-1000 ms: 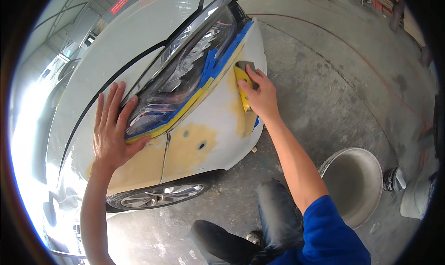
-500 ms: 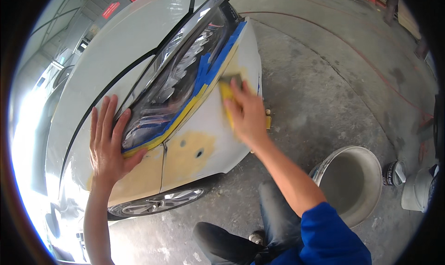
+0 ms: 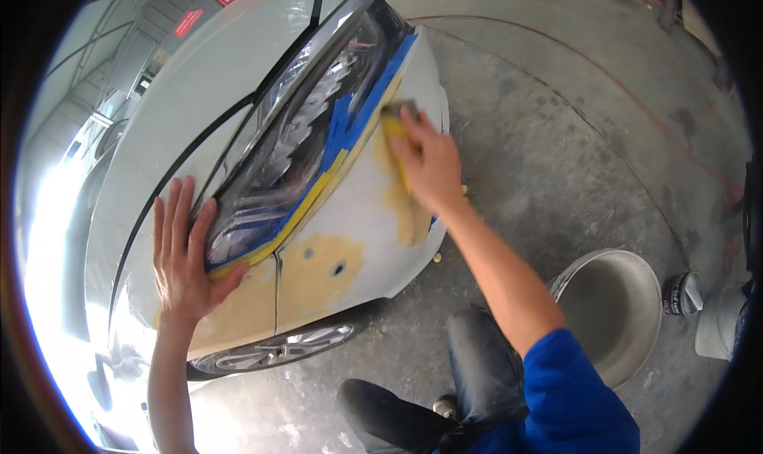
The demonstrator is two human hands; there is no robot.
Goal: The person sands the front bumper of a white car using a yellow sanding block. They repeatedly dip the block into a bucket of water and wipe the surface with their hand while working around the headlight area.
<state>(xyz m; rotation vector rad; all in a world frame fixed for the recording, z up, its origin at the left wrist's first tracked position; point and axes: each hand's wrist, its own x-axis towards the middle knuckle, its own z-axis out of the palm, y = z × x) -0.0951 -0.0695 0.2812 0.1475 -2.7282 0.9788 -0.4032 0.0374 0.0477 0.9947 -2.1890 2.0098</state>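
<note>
A pale car's front corner [image 3: 369,216] fills the middle, with tan filler patches [image 3: 322,267] on its fender and bumper. My right hand [image 3: 433,164] grips a yellow sanding block [image 3: 393,132] with a dark grey end, pressed against the bumper just beside the headlight; motion blurs it slightly. Blue and yellow masking tape [image 3: 338,158] edges the headlight [image 3: 306,128]. My left hand [image 3: 184,255] lies flat on the bodywork at the headlight's lower corner, fingers spread, holding nothing.
A round bucket [image 3: 654,327] of murky grey water stands on the concrete floor at my right. Beside it are a small dark can [image 3: 677,295] and a white tub [image 3: 715,331]. Below the fender shows a wheel [image 3: 278,351]. A reddish hose [image 3: 556,50] curves across the floor.
My right hand has slid the sanding block a little farther up along the bumper, uncovering more of a tan patch. The left hand keeps its place on the car; the view has shifted slightly.
</note>
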